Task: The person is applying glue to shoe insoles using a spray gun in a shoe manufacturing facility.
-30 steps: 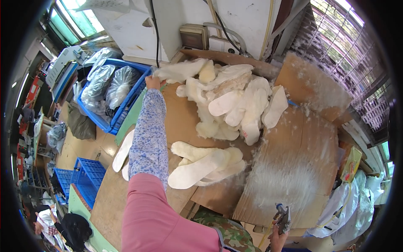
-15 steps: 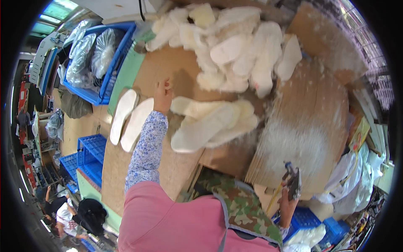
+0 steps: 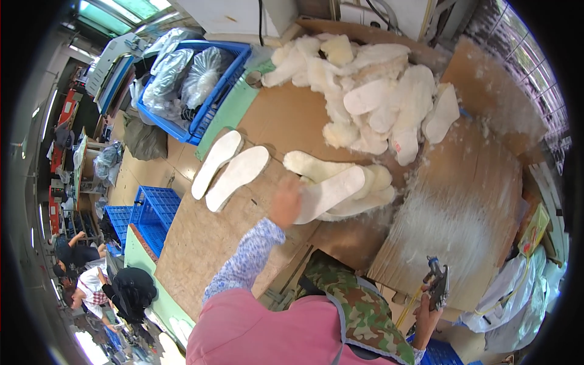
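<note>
My left hand (image 3: 286, 203), smeared by motion, is at the left end of a pale insole (image 3: 336, 191). That insole lies on top of several fluffy cream insoles (image 3: 380, 199) on the brown board; whether my fingers grip it is hidden by the blur. Two white insoles (image 3: 238, 177) lie side by side, left of my left hand. At the lower right my right hand (image 3: 427, 317) is closed around a dark metal spray gun (image 3: 437, 283) with a blue part on top. A thin yellow hose (image 3: 411, 309) runs down beside it.
A heap of fleecy insoles (image 3: 392, 91) covers the back of the table. Ridged cardboard (image 3: 453, 213) with white residue lies at the right. Blue crates (image 3: 155, 213) and a blue bin (image 3: 198, 125) of plastic bags stand left. People (image 3: 91, 292) work at the far left.
My left hand has come down and right from the bare board to the top insole of the stack. The view has shifted; my right hand still holds the spray gun.
</note>
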The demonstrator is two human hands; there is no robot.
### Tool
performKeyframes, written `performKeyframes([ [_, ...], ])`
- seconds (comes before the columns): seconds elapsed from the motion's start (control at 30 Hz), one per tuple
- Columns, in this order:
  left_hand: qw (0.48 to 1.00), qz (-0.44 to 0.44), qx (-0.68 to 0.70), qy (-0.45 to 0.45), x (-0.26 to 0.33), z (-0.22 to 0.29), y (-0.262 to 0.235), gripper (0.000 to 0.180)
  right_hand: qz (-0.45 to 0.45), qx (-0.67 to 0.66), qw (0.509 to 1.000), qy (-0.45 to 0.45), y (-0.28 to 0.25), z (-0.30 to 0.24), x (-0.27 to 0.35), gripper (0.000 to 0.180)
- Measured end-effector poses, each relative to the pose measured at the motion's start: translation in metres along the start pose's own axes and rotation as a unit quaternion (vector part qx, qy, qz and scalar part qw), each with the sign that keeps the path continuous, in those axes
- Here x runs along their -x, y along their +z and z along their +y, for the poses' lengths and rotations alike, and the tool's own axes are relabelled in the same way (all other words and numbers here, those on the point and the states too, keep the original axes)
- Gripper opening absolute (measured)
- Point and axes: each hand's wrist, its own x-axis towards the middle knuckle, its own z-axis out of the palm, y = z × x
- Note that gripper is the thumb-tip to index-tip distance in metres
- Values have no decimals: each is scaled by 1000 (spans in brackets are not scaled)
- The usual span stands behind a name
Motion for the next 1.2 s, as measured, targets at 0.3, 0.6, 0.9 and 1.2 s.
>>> performKeyframes([
  [0.3, 995, -1, -44, 88, -60, 87, 72, 45, -35, 13, 999, -8, -20, 13, 1, 22],
  [0.6, 989, -122, 70, -43, -74, 77, 52, 65, -6, -11, 1000, -9, -38, 39, 7, 22],
  [0.9, 907, -197, 372, 2, -86, 41, 32, 59, -30, 19, 999, 3, -30, 23, 11, 21],
  [1.2, 916, -333, 223, 17, -104, 114, -70, 29, -4, -13, 1000, -22, -57, 51, 17, 21],
])
